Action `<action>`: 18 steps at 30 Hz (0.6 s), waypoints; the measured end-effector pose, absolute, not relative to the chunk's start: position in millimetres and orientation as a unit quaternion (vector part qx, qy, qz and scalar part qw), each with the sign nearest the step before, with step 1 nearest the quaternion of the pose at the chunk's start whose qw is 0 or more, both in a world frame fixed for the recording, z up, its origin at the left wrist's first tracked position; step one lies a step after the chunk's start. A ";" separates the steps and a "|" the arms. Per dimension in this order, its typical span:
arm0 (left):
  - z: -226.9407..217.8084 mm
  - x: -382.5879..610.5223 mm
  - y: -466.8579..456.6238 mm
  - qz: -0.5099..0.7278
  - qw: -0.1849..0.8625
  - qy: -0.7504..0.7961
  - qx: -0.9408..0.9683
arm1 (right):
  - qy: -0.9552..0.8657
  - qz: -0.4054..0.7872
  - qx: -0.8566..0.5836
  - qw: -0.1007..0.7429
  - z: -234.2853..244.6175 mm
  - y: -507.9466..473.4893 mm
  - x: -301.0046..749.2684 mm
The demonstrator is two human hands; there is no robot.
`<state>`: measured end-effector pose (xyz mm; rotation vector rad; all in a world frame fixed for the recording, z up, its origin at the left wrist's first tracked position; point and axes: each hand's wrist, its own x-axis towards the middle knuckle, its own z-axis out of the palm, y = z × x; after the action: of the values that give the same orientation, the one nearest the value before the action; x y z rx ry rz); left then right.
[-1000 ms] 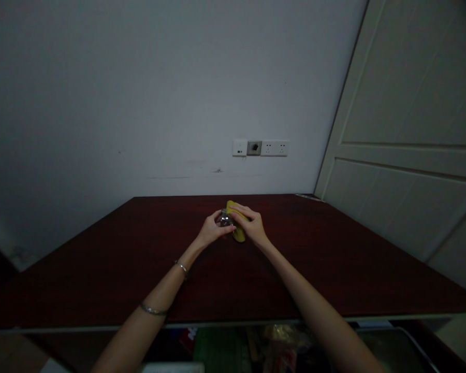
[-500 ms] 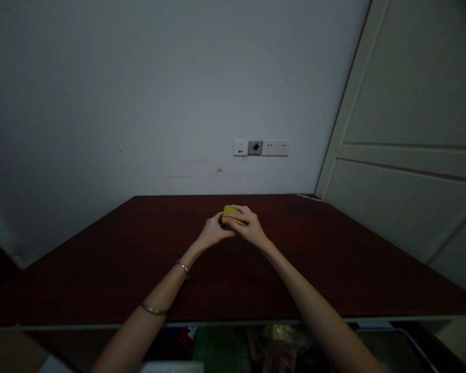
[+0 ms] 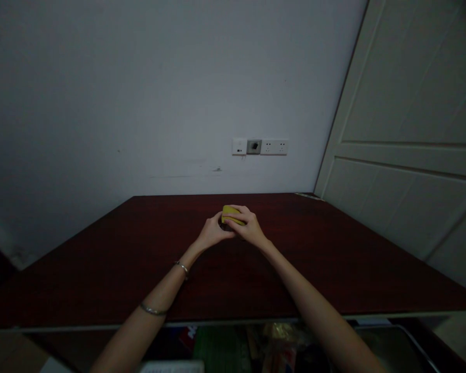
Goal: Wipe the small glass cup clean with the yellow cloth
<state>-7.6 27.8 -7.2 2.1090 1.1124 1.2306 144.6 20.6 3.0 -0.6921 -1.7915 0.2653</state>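
Observation:
Above the middle of the dark red tabletop (image 3: 233,280), my two hands meet around a small object. My right hand (image 3: 250,226) is closed over a yellow, rounded piece (image 3: 230,210), fingers laid across its side; whether it is a lid or a sponge I cannot tell. My left hand (image 3: 212,231) curls round a dark, shiny, glass-like part (image 3: 221,224) just below the yellow piece, with its thumb reaching toward my right hand. Most of that lower part is hidden by my fingers. Two bracelets circle my left forearm.
A pale wall with a row of sockets (image 3: 260,147) rises behind the table. At the right stands a white panelled door (image 3: 407,155). Under the table's front edge is a shelf space with a green bundle (image 3: 219,349), a gold-coloured wrapper (image 3: 282,331) and a dark tray (image 3: 390,349).
The view has shifted very slightly. Both hands keep the same grip on the object, with no clear movement.

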 end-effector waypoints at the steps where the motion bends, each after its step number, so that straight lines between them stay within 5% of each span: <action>1: -6.1 -7.1 26.5 0.450 0.225 0.397 0.768 | -0.753 0.119 -0.298 0.575 3.6 20.4 144.3; 9: 1.1 -5.0 17.2 0.441 0.265 0.329 0.792 | -0.583 0.328 -0.336 0.663 7.7 29.2 141.9; 18: 10.0 -6.3 21.6 0.508 0.437 0.347 0.656 | -0.581 0.432 -0.253 0.641 11.0 26.9 143.3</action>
<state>-6.3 21.6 10.0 1.6316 0.8629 1.2631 143.3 26.9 11.0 -0.5761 -1.3245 0.9858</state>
